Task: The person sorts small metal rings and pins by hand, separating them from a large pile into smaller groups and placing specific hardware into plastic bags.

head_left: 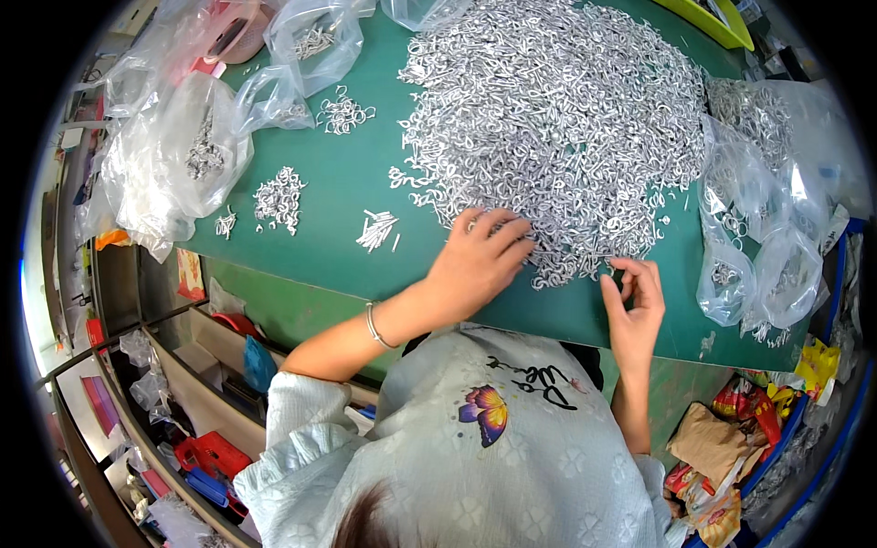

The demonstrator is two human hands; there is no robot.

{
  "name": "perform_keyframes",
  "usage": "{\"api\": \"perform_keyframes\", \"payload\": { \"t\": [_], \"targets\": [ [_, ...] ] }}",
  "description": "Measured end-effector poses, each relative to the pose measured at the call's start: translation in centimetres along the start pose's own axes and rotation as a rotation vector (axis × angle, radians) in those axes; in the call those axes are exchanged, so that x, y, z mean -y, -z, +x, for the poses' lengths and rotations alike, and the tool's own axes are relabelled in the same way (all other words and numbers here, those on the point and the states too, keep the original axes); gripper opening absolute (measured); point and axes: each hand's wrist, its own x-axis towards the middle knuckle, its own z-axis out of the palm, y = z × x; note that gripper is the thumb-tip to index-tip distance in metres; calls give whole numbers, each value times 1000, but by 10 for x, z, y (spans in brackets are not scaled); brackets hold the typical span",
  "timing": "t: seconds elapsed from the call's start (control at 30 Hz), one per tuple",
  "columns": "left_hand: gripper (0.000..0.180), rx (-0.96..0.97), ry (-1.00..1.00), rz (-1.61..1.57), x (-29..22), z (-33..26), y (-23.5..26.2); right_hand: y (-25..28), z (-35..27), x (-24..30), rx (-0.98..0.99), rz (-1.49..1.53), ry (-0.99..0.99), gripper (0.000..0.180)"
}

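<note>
A large heap of small silvery metal hooks (557, 119) covers the middle of a green table (333, 247). My left hand (480, 263), with a thin bracelet on its wrist, lies palm down on the heap's near edge, fingers spread over the hooks. At the heap's near right edge my right hand (635, 306) has its thumb and fingertips pinched together; it seems to hold one small hook, too small to see clearly. To the left lie small sorted piles: curled hooks (279, 196), ring-shaped pieces (345, 111) and straight pins (376, 228).
Clear plastic bags with metal pieces lie at the left (174, 155), top (315, 36) and right (767, 228) of the table. A yellow-green tray (722, 18) sits at the far right corner. Crumpled wrappers (731, 438) fill a blue bin lower right; red boxes (215, 452) lie below left.
</note>
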Motion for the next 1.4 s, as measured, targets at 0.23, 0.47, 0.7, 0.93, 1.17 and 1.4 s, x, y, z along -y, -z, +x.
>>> {"api": "perform_keyframes", "payload": {
  "t": [0.23,0.47,0.7,0.93,1.17,1.4],
  "targets": [
    [35,-63,74,-44,21,19,-4,-28,22,-1,41,-500,367,32],
    [29,-231,367,-416,38,56,32,-23,45,-11,-14,-670,487,20],
    [42,-263,453,-487,33,28,46,-21,24,7,163,-472,560,42],
    [71,-99,306,-210,22,-23,35,-32,24,-8,310,-597,621,62],
    [96,24,256,71,32,-7,10,-28,66,-12,210,-700,728,68],
    [76,-91,143,235,50,29,-6,-33,113,-12,164,-842,776,61]
  ]
}}
